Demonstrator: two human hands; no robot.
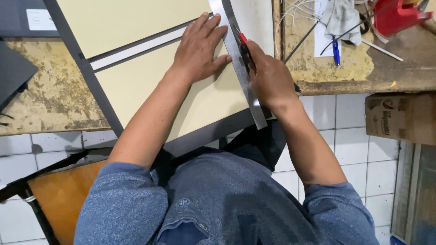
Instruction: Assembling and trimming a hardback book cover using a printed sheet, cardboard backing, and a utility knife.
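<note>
Left hand point(197, 47) spread flat, pinning metal ruler point(240, 68) on cream board point(136, 86). Right hand point(268, 77) fisted around red-tipped cutter point(244, 41) against ruler's edge.

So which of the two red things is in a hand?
The red-handled cutter, gripped by the right hand against the metal ruler; the red tool lies untouched on the bench.

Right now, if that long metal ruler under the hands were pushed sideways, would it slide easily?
Probably, if let go: the metal ruler looks smooth and flat on the smooth cream sheet. The left hand presses beside it, seemingly to stop that. It looks thin yet stiff, lying straight past the bench edge.
</note>
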